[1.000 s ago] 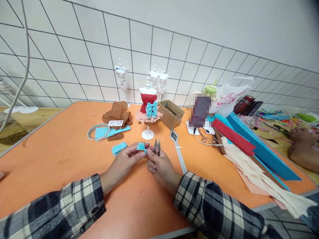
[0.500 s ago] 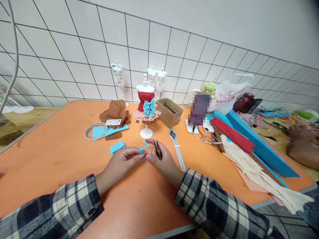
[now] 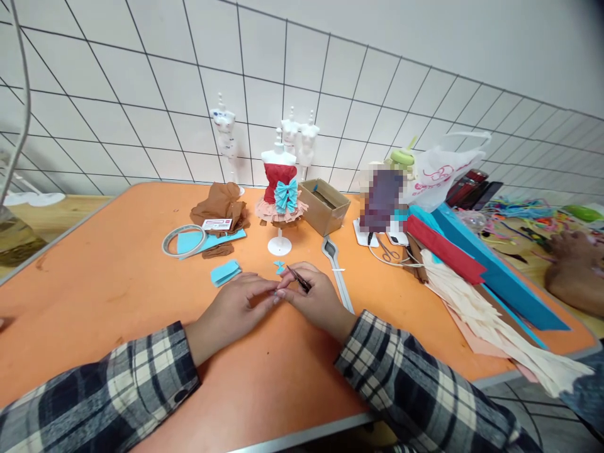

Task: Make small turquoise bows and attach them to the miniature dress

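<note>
My left hand [image 3: 238, 309] is closed in a pinch over the table, its fingertips meeting those of my right hand [image 3: 316, 301]. Between them sits a small piece of blue crepe paper, almost wholly covered by the fingers. Small dark thread snips [image 3: 300, 280] lie in my right hand, tips pointing up and left. Just beyond the fingers is a little blue paper bow [image 3: 279, 267]. A folded blue strip [image 3: 226, 273] lies to the left. Behind stands a small white dress form with a red bodice [image 3: 278, 179], a blue bow [image 3: 285, 195] and a peach ruffled skirt [image 3: 267, 211].
Tape roll [image 3: 165, 242], brown crepe paper [image 3: 217, 204] and a small box [image 3: 214, 224] are at left. A cardboard box [image 3: 325, 214], zipper [image 3: 337, 277], scissors [image 3: 390, 253] and paper strips [image 3: 465, 302] occupy the right. Another person's hand [image 3: 573, 267] is far right.
The blue paper piece that showed between my fingertips is now mostly covered. My hands have drawn closer together, and the snips have tilted further left. The view has shifted slightly.
</note>
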Demonstrator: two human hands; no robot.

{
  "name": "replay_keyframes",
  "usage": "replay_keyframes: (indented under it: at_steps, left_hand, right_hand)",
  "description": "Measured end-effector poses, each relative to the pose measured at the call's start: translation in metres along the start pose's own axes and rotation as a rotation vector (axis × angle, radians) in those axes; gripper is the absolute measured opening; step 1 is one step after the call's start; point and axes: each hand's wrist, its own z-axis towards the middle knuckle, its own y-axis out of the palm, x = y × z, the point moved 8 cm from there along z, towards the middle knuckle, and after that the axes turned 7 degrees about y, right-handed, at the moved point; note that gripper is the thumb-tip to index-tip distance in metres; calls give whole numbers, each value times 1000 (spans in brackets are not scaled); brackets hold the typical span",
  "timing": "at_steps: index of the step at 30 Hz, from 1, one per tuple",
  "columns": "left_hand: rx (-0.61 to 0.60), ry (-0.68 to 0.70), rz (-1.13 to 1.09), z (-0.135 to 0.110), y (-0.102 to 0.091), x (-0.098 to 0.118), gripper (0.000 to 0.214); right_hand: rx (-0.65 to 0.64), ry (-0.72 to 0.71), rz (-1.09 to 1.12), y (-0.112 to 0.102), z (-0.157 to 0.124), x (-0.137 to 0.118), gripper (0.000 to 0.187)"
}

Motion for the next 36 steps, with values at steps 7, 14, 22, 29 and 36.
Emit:
replay_keyframes:
  at_steps: [7, 14, 22, 29, 36]
  left_hand:
    - [39, -76, -93, 0, -2, -7, 31]
    - [118, -106, -116, -1, -7, -10, 23]
    - [111, -203, -121, 1, -9, -16, 23]
    - [201, -330, -245, -3, -10, -33, 25]
    - [220, -353, -375, -5, -9, -34, 24]
  right_hand:
    - [57, 185, 61, -6, -1, 11, 13]
    - [58, 173, 136, 1, -5, 13, 17]
    - [73, 132, 189, -3, -6, 11, 23]
    - [-237, 20, -383, 10, -10, 3, 37]
    - [-193, 49, -611, 11, -10, 4, 36]
